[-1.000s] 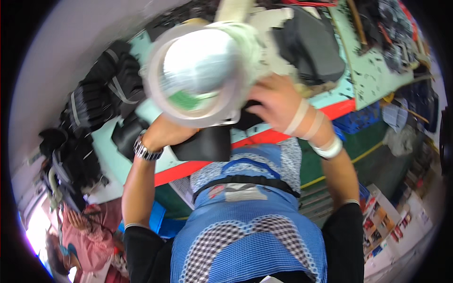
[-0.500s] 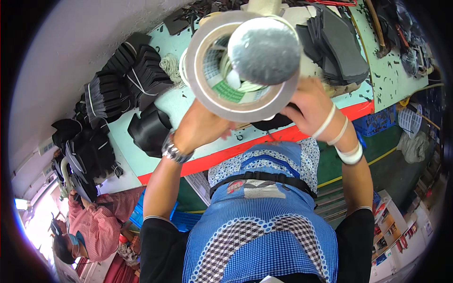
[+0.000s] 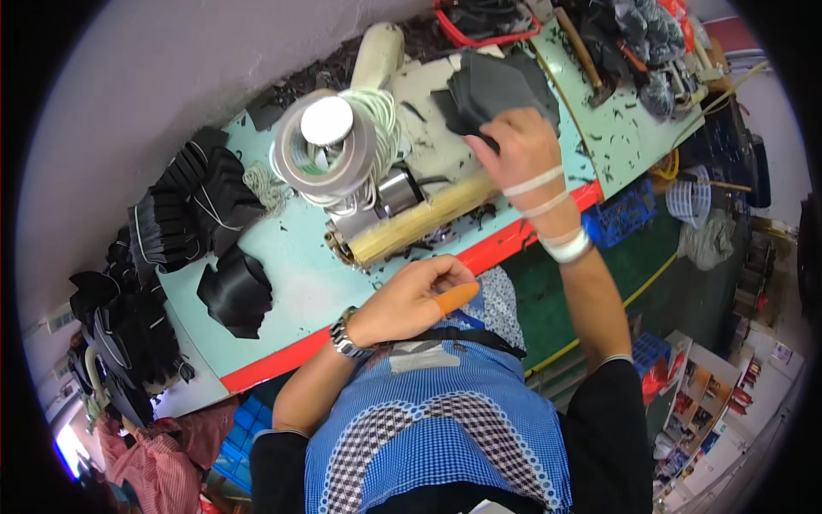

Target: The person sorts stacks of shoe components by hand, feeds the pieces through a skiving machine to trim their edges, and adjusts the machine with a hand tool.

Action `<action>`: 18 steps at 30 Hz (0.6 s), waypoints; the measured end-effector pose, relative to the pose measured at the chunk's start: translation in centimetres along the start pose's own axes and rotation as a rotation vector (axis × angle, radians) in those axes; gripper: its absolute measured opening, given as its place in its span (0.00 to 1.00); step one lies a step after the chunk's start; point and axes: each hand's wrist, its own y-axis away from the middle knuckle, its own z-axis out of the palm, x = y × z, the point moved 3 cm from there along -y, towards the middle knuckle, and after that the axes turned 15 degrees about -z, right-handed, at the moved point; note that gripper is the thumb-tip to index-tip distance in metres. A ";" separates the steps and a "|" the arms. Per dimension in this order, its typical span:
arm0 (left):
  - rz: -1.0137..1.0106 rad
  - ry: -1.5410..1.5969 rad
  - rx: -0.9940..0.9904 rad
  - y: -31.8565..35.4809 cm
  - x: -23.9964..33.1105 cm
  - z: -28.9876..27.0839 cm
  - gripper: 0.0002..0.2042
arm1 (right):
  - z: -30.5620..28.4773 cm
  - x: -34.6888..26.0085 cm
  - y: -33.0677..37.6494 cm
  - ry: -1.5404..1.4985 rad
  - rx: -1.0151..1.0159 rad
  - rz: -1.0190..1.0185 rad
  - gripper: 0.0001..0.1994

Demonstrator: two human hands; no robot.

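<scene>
Your right hand (image 3: 518,154) grips dark leather (image 3: 497,86) at upper centre; left hand (image 3: 411,300) loosely curled, empty, w/ orange fingertip cover. Tape roll (image 3: 325,154), held up 0.5 s ago, now sits on the bench (image 3: 291,265), upper-centre left.

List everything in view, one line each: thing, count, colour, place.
Workbench: one, pale green with a red edge, centre.
Tape roll: one, grey, on a spindle at bench centre.
Cord coil: one, white, behind the tape roll.
Wooden roller: one, tan, near the front edge.
Black pieces: many, stacked at the left end.
Dark piece stack: one, under the right hand.
Hammer: one, wooden handle, right end.
Left hand: orange fingertip cover, empty, above the apron.
Right hand: taped, fingers on the dark piece stack.
</scene>
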 end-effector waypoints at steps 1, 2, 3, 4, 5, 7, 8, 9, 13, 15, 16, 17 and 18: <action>0.019 0.001 0.024 -0.7 0.3 0.5 0.14 | 0.0 0.1 -0.1 -0.095 0.041 -0.019 0.04; 0.048 0.109 0.091 -1.4 0.8 0.7 0.16 | -1.4 0.9 -0.2 -0.079 0.096 0.016 0.04; 0.069 0.219 0.153 -1.7 0.8 0.9 0.18 | -2.9 2.0 0.5 -0.067 0.147 0.061 0.04; -0.019 0.353 0.102 -1.6 2.0 1.0 0.25 | -3.8 4.0 1.5 -0.115 0.189 0.192 0.04; -0.030 0.367 0.135 -2.7 2.0 0.6 0.25 | -2.7 6.3 2.7 -0.343 0.123 0.482 0.07; 0.156 0.695 0.330 -5.2 2.8 0.2 0.28 | -1.0 10.5 4.1 -0.659 0.050 0.736 0.21; 0.189 0.748 0.369 -6.6 3.5 -0.2 0.30 | 0.1 11.6 4.6 -0.684 0.054 0.731 0.21; 0.185 0.740 0.388 -8.2 4.1 -0.7 0.30 | 1.9 12.4 5.4 -0.801 -0.009 0.800 0.30; 0.251 0.621 0.669 -11.9 7.1 -2.2 0.28 | 5.8 12.9 4.3 -0.875 -0.216 0.766 0.53; 0.222 0.452 0.803 -13.4 8.5 -2.1 0.28 | 5.1 12.0 1.8 -0.855 -0.400 0.670 0.57; 0.160 0.301 0.958 -14.1 9.2 -2.1 0.26 | 5.1 12.0 1.4 -0.912 -0.347 0.639 0.61; 0.097 0.147 1.107 -14.7 9.8 -2.0 0.25 | 6.4 12.5 2.3 -0.767 -0.373 0.598 0.59; 0.224 0.213 1.068 -15.1 10.2 -2.2 0.25 | 7.0 12.9 2.7 -0.874 -0.360 0.635 0.55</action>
